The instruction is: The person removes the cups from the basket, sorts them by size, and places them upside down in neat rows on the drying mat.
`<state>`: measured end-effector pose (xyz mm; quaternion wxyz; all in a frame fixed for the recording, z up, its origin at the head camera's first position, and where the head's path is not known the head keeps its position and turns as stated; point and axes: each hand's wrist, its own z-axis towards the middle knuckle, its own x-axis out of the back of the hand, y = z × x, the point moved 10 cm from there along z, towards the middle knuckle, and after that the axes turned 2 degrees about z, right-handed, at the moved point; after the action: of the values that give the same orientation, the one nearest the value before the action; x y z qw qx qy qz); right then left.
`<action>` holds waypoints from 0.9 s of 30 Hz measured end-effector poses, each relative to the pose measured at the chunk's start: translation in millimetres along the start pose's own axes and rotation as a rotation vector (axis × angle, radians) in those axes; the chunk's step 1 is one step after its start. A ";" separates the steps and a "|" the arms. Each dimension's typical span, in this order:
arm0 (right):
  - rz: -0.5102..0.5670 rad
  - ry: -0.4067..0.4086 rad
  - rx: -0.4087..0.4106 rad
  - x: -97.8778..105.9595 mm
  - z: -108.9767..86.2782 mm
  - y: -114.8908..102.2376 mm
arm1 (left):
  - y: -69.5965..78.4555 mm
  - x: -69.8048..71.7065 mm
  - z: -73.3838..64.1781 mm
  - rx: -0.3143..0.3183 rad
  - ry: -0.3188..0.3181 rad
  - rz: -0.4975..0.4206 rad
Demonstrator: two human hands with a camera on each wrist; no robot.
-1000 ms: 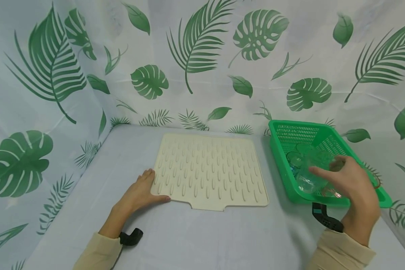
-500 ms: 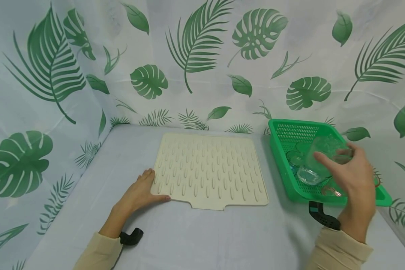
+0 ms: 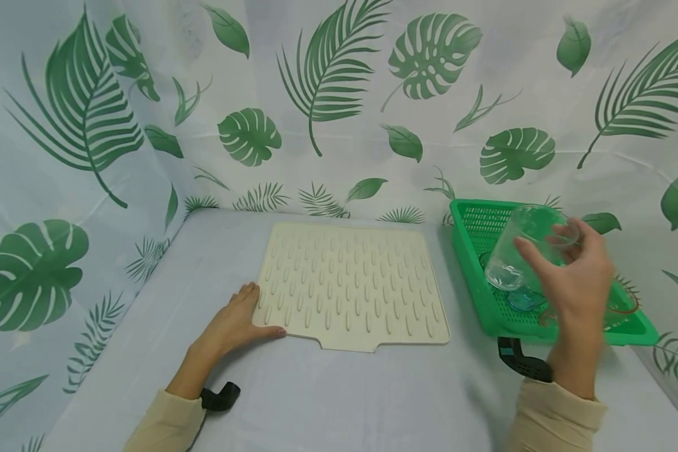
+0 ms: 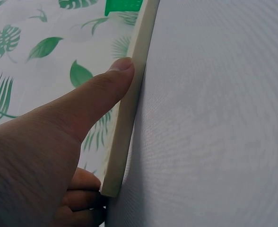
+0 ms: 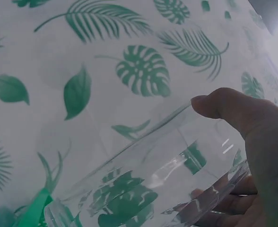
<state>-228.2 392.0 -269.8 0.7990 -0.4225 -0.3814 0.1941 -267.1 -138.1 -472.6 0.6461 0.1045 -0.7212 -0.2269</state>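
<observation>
My right hand (image 3: 577,279) holds a clear glass (image 3: 503,260) tilted over the green basket, thumb on one side and fingers round the other. In the right wrist view the glass (image 5: 162,172) is see-through, with the thumb near its rim. My left hand (image 3: 231,323) rests at the near left corner of a cream draining mat (image 3: 347,282) with raised ridges. Its thumb (image 4: 108,80) lies along the mat's front edge, and the fingers lie against the left side.
The green plastic basket (image 3: 470,282) stands at the right of the table (image 3: 339,402). Inside are a bluish glass (image 3: 522,300) and other clear pieces, partly hidden by my hand. A leaf-print curtain (image 3: 361,163) rises behind the table.
My right hand has lifted the glass up out of the basket and moved slightly left, uncovering the bluish glass. The left hand and the draining mat stay where they were.
</observation>
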 end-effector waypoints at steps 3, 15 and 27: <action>0.042 0.019 0.077 -3.5 -4.2 -12.1 | 0.5 0.3 -0.5 -0.002 0.000 -0.002; 0.109 -0.096 0.163 -38.1 -19.7 -39.5 | 1.5 0.3 0.7 -0.003 -0.003 0.003; 0.123 -0.210 0.270 -64.4 -33.7 -58.5 | 8.3 5.3 4.5 -0.020 -0.030 0.018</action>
<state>-243.6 300.3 -262.2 0.7909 -0.3111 -0.4068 0.3350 -271.1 -132.3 -464.4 0.6382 0.0883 -0.7294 -0.2298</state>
